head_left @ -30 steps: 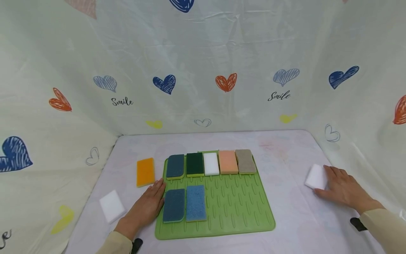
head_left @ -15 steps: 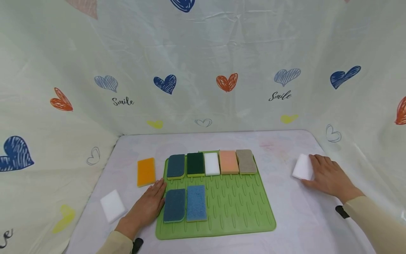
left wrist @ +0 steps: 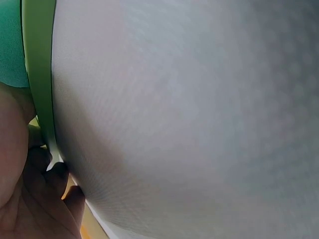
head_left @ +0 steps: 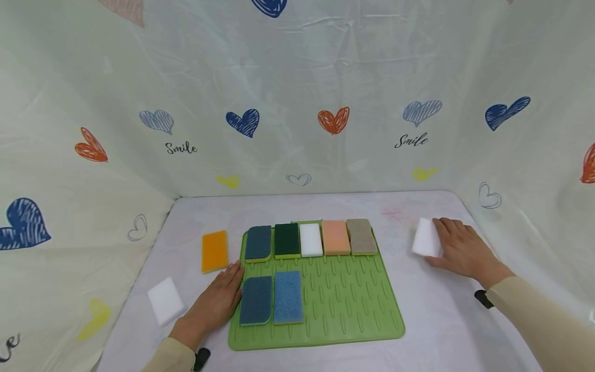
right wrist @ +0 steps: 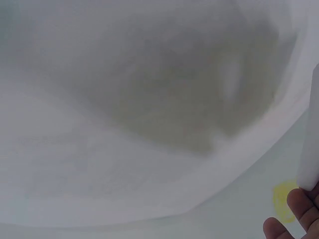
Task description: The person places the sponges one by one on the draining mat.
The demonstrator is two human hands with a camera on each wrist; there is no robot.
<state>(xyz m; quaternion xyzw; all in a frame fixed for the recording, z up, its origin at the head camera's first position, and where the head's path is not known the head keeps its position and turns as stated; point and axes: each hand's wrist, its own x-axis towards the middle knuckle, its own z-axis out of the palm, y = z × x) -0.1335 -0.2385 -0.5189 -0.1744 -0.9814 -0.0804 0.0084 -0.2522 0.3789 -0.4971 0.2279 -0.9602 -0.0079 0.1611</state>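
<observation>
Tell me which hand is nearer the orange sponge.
Left. The left hand rests just below the orange sponge, beside the green mat; the right hand holds a white sponge far across the table.

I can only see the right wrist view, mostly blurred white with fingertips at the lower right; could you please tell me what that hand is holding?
Observer: The right hand grips a white sponge tilted up on its edge on the table, right of the green mat.
Operator: Thank you; where is the other hand?
Observer: The left hand lies flat at the mat's left edge, beside a dark teal sponge.
Operator: Are any sponges off the mat on that side?
Observer: Yes, an orange sponge and a second white sponge.
</observation>
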